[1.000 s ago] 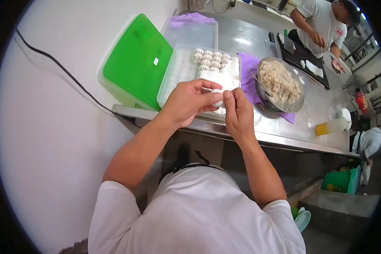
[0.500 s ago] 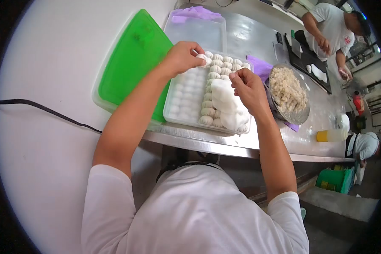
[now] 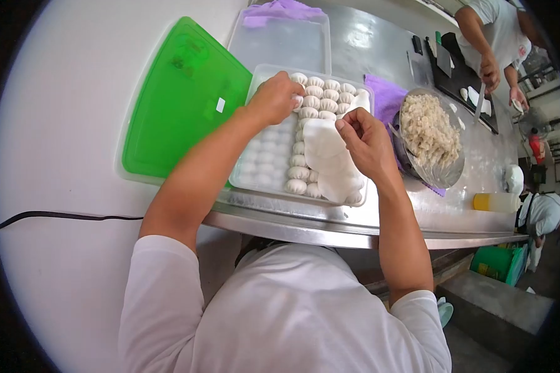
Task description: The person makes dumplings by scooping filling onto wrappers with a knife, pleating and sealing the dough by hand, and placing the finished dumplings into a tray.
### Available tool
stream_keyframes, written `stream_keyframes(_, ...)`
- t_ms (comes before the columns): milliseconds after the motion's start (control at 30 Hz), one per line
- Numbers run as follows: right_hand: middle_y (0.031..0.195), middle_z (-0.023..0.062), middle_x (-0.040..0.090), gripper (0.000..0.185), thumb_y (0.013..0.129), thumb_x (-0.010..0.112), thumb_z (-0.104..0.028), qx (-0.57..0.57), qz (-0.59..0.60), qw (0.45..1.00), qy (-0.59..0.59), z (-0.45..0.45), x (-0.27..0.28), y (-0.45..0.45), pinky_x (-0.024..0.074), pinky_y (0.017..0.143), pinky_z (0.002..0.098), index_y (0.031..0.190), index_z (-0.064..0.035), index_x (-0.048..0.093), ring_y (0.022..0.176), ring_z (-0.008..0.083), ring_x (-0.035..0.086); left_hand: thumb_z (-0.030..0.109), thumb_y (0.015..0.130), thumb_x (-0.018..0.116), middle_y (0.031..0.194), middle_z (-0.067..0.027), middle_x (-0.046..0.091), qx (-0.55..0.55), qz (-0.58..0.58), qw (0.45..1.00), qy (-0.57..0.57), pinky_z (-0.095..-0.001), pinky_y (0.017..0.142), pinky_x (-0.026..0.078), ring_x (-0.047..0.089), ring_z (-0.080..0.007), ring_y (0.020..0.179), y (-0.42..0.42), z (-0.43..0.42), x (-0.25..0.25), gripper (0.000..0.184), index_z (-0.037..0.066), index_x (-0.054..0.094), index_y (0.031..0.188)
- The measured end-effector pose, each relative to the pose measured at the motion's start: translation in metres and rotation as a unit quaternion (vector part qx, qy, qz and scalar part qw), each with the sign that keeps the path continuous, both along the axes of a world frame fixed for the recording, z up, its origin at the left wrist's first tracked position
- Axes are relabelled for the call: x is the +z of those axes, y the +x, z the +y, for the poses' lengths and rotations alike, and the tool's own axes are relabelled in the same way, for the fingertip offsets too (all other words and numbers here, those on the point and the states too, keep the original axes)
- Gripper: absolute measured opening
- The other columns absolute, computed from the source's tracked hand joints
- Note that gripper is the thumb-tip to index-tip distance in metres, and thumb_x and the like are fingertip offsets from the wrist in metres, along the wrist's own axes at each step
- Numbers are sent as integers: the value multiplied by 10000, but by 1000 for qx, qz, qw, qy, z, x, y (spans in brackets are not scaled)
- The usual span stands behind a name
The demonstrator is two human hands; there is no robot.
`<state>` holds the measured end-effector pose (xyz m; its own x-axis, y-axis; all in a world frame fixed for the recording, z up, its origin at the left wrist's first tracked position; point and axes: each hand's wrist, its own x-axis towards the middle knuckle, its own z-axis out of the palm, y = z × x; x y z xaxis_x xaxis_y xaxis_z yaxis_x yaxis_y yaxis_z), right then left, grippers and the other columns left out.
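Note:
My left hand point(image 3: 274, 99) is closed on a white pleated dumpling point(image 3: 297, 102) at the upper left of the dumpling rows, its fingers hiding part of it. Several rows of dumplings point(image 3: 314, 91) lie in a translucent plastic tray point(image 3: 261, 186). My right hand point(image 3: 370, 143) pinches at the upper edge of a thin white sheet point(image 3: 326, 155). That sheet is draped over the dumplings at the tray's right side. Whitish rounded shapes show in the tray's left part, below my left hand.
A green board point(image 3: 180, 105) lies left of the tray. Behind stands another translucent container point(image 3: 280, 46) with a purple cloth point(image 3: 286, 9). To the right is a bowl of pale filling point(image 3: 430, 130). A co-worker point(image 3: 498, 37) holds a knife over a black board point(image 3: 451, 81).
My left hand has moved slightly down and left with the dumpling. The white sheet lies flatter. The whole view has shifted, and a small white label now shows on the green board.

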<state>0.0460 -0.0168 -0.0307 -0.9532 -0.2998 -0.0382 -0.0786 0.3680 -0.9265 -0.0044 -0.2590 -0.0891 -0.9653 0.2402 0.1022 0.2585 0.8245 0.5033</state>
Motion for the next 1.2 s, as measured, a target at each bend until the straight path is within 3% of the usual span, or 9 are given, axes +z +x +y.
stream_keyframes(267,701,29,566,234,971,653,-199,-5,4,1000,10,3,2,-3,414,594,291,924,25,603,661,103,485,134,748,855,980,-210,656,99,-44,994,-13,-485,819,504,640,-413,955,5,2,-3,540,32,460,1102)
stream_keyframes(400,696,34,573,202,946,670,-176,-11,23,998,65,8,12,-2,431,614,293,923,18,618,662,114,497,156,759,854,951,-236,680,119,-51,991,23,-497,782,518,663,-435,911,3,5,-9,535,18,463,1097)
stream_keyframes(467,750,78,629,174,895,704,-143,4,31,996,86,10,4,-5,468,634,325,935,11,634,669,167,564,161,744,863,932,-242,679,112,-17,993,36,-491,772,522,667,-431,913,2,5,-16,548,24,460,1089)
stream_keyframes(533,843,149,668,205,842,732,-122,125,33,971,201,5,5,1,504,681,383,969,12,642,721,260,632,180,730,872,937,-236,682,106,-17,994,16,-489,768,522,668,-429,915,2,5,-13,570,24,470,1102)
stream_keyframes(600,865,157,656,220,826,747,-132,155,57,959,232,-4,5,4,510,711,409,955,7,635,765,299,639,200,716,881,942,-231,685,99,-14,995,-2,-486,764,522,668,-426,917,0,3,-6,593,24,479,1115)
stream_keyframes(700,914,164,625,248,792,768,-154,225,128,916,308,-15,-1,2,526,765,473,929,-22,610,875,393,652,267,715,880,925,-197,695,97,10,994,-45,-452,752,533,678,-380,890,0,-7,27,550,17,552,1079)
stream_keyframes(933,927,178,634,171,811,710,-119,231,207,880,361,-20,-10,-1,533,754,484,932,-37,623,879,387,659,329,805,817,833,-84,684,164,84,969,163,-333,711,529,643,-183,770,26,-21,117,366,17,666,922)
stream_keyframes(1000,908,177,626,107,824,663,-104,207,167,904,336,-23,-5,1,536,743,487,894,-31,630,868,381,658,317,816,811,813,-64,677,165,77,964,192,-314,698,524,627,-152,747,31,-23,116,350,17,670,926)
stream_keyframes(1200,874,205,640,138,825,636,-91,250,226,885,323,-12,-17,4,533,745,500,931,-9,604,827,405,657,267,832,804,779,-31,662,140,-30,961,238,-285,672,510,587,-111,714,32,-18,71,291,16,678,909)
